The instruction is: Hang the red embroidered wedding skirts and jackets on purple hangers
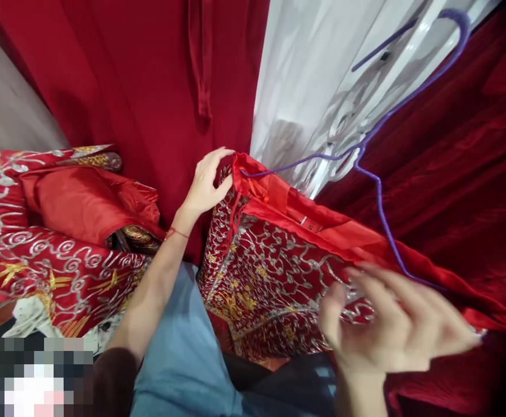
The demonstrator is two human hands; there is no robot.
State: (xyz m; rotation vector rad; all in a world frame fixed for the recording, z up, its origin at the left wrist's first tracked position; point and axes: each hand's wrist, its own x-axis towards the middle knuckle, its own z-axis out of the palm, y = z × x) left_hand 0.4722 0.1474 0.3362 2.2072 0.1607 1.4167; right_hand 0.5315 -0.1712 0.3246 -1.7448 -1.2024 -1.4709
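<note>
Left hand (204, 185) is pinching the top corner of the red embroidered garment (270, 272), which hangs dead centre, its purple hanger (381, 200) running off toward 2 o'clock. Right hand (392, 324), blurred down at 4 o'clock, is spread open against the embroidered front, gripping nothing; another folded red garment (61, 231) lies over at 9 o'clock

Your left forearm (152, 289) reaches up and away from you, bare, with the wrist nearly straight, and your left hand (207, 184) at its far end has thumb and fingertips pinched closed. Your right hand (398, 327) sits lower and nearer to you, blurred, back of the hand up, fingers spread and loosely curved, not clamped together
</note>
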